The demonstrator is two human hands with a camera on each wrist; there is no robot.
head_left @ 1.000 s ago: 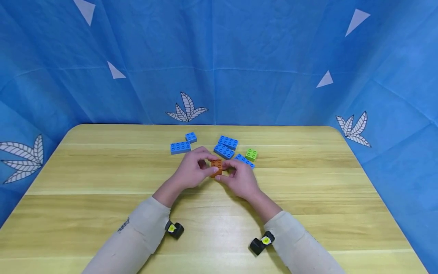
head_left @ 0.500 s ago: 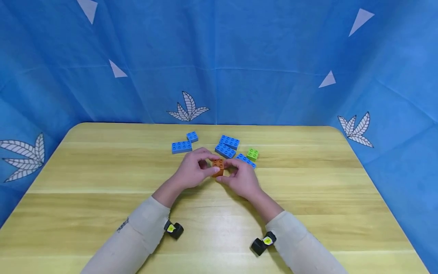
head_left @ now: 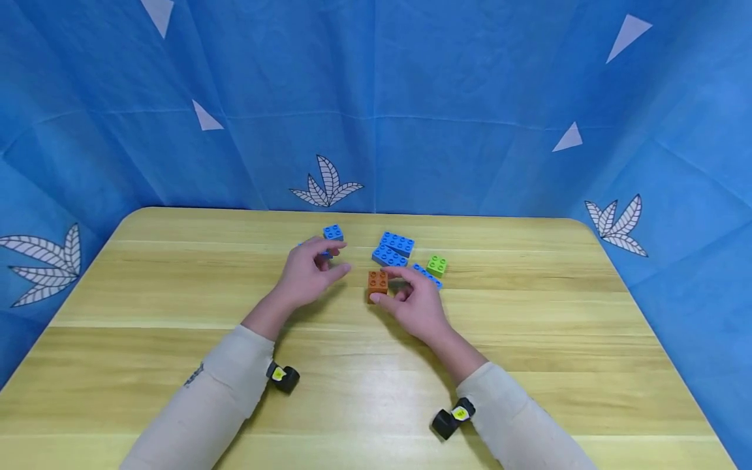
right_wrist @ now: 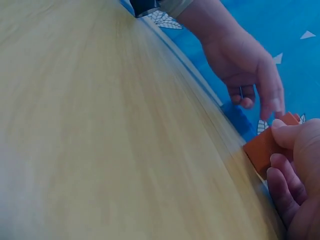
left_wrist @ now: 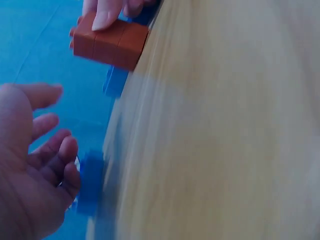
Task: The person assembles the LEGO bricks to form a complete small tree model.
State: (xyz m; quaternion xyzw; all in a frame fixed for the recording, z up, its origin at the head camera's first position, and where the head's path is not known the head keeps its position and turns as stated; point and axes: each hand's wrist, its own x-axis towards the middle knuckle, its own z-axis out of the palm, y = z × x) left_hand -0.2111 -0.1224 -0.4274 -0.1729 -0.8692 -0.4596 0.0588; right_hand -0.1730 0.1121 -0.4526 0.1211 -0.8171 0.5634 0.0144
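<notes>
My right hand point(head_left: 418, 307) pinches a stack of orange toy building bricks point(head_left: 378, 284) between thumb and fingers. Seams between the stacked bricks show in the left wrist view, where the stack point(left_wrist: 112, 45) stands on the wooden table. To its left, my left hand point(head_left: 307, 275) hovers with thumb and fingers apart, holding nothing. That hand partly covers a long blue brick point(head_left: 326, 255). Just beyond its fingers lies a small blue brick point(head_left: 333, 232).
Behind the orange stack, two long blue bricks point(head_left: 390, 256) lie against each other on the wooden table point(head_left: 529, 313). Right of them, another long blue brick point(head_left: 429, 276) sits beside a green brick point(head_left: 437, 265). A blue printed cloth point(head_left: 458, 117) hangs behind the table.
My left hand has let go of the orange stack and moved left, towards the blue bricks there. The right hand keeps its pinch on the stack in nearly the same place.
</notes>
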